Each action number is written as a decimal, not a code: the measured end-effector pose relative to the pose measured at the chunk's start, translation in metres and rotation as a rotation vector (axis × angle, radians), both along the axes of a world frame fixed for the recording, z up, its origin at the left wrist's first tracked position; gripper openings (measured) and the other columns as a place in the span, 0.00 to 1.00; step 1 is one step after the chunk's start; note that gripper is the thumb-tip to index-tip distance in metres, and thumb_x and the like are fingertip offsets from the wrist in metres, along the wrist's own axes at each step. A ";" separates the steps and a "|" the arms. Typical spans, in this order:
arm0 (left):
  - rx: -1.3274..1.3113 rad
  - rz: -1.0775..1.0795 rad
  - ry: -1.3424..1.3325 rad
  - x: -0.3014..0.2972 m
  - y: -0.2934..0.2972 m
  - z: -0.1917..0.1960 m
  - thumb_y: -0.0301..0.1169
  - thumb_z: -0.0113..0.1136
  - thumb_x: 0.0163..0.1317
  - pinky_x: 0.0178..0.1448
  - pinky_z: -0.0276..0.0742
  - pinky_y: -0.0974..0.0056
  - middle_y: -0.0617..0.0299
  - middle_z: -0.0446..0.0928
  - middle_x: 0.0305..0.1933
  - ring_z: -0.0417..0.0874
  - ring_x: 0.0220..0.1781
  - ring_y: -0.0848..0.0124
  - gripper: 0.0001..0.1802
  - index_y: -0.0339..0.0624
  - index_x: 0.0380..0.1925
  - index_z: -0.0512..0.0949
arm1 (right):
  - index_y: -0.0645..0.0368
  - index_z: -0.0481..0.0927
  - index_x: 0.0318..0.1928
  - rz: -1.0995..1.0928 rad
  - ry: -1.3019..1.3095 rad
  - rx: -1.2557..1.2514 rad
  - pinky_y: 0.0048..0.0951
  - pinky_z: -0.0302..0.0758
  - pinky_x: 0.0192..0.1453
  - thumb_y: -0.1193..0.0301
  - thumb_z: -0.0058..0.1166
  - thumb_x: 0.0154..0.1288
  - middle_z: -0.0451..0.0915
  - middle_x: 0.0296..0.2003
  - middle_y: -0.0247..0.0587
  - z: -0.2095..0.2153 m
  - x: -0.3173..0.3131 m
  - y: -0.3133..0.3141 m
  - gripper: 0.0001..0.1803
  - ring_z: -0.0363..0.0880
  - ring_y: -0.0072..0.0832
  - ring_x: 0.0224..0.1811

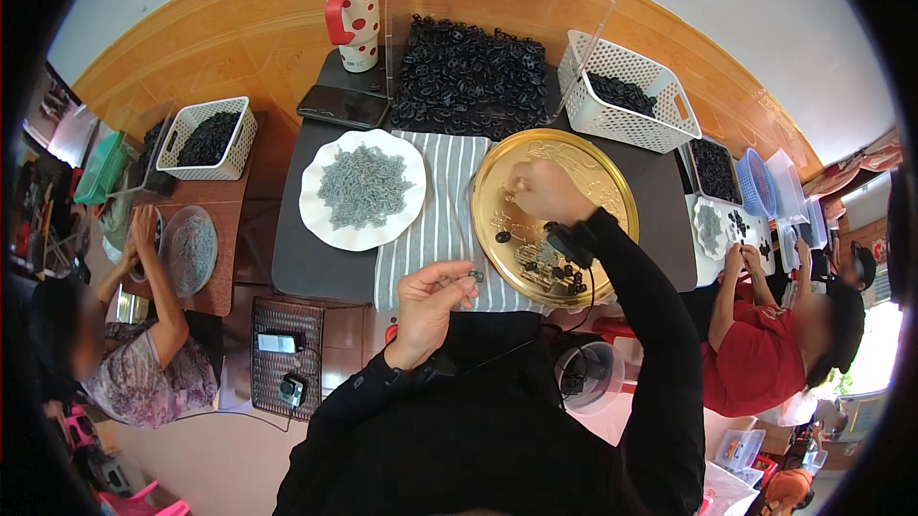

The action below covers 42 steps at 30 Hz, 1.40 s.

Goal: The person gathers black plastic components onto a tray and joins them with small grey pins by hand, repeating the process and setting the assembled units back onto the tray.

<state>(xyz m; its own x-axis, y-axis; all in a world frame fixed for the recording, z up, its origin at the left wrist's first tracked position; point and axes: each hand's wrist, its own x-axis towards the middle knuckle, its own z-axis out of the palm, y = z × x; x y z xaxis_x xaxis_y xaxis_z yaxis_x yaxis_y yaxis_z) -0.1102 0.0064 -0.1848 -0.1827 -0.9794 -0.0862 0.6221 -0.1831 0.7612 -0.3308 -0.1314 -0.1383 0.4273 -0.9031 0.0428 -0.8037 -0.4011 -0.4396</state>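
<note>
Nearest, the person's left hand (427, 301) is raised over the near edge of a grey striped cloth (435, 210), its grip pinched shut on a small dark ring-shaped part (475, 275) held between thumb and fingertips. The right hand (545, 191), in a black sleeve with a black wrist strap, reaches out over a round gold tray (612, 186); its fingers are curled down toward the tray floor, and whether they have hold of anything cannot be told. A scatter of small black parts (559, 272) lies on the near part of the tray, partly hidden by the right forearm, with one lone black piece (503, 237) just left of them.

Left of the cloth, on the dark counter (306, 258), sits a white scalloped plate (320, 219) heaped with grey-green pieces (363, 186). Beyond it lies a black phone (342, 106), and behind that stands a red-and-white dotted tumbler (355, 19) with a red handle. A large heap of black parts (469, 76) fills a clear plastic bin (593, 0) at the far middle, and a white lattice basket (631, 119) holding more black parts stands just right of it.

Below the counter's near-left corner is a brown woven basket (287, 310). Other people work at separate counters on the far left and far right.
</note>
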 end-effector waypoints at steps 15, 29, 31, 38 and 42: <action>-0.153 -0.091 -0.128 -0.020 0.010 0.011 0.16 0.56 0.59 0.32 0.74 0.75 0.60 0.77 0.34 0.78 0.32 0.77 0.11 0.33 0.42 0.80 | 0.66 0.75 0.36 -0.097 -0.882 0.285 0.22 0.71 0.39 0.82 0.47 0.63 0.75 0.29 0.36 0.002 0.028 0.144 0.04 0.74 0.21 0.32; -0.145 -0.080 -0.137 -0.025 0.021 0.010 0.14 0.57 0.58 0.30 0.75 0.75 0.58 0.79 0.35 0.80 0.32 0.75 0.12 0.32 0.42 0.79 | 0.64 0.71 0.31 0.018 -0.669 0.114 0.33 0.70 0.31 0.80 0.49 0.61 0.73 0.26 0.47 0.004 0.025 0.149 0.02 0.76 0.41 0.27; -0.147 -0.070 -0.121 -0.025 0.021 0.010 0.14 0.57 0.57 0.31 0.75 0.74 0.59 0.79 0.35 0.80 0.32 0.75 0.12 0.32 0.43 0.79 | 0.64 0.71 0.30 0.049 -0.661 0.116 0.34 0.70 0.29 0.79 0.49 0.62 0.73 0.25 0.48 0.003 0.025 0.149 0.03 0.75 0.43 0.26; -0.155 -0.107 -0.135 -0.023 0.019 0.008 0.15 0.56 0.59 0.32 0.75 0.74 0.61 0.78 0.36 0.78 0.34 0.77 0.13 0.33 0.45 0.78 | 0.65 0.72 0.30 -0.023 -0.758 0.373 0.32 0.71 0.30 0.76 0.50 0.63 0.74 0.23 0.47 0.003 0.024 0.150 0.06 0.77 0.38 0.25; -0.149 -0.090 -0.147 -0.022 0.017 0.009 0.15 0.56 0.58 0.31 0.73 0.75 0.62 0.77 0.34 0.77 0.32 0.77 0.14 0.33 0.46 0.78 | 0.66 0.74 0.32 -0.140 -0.667 0.263 0.26 0.73 0.34 0.74 0.49 0.66 0.76 0.26 0.41 0.009 0.009 0.134 0.08 0.78 0.26 0.29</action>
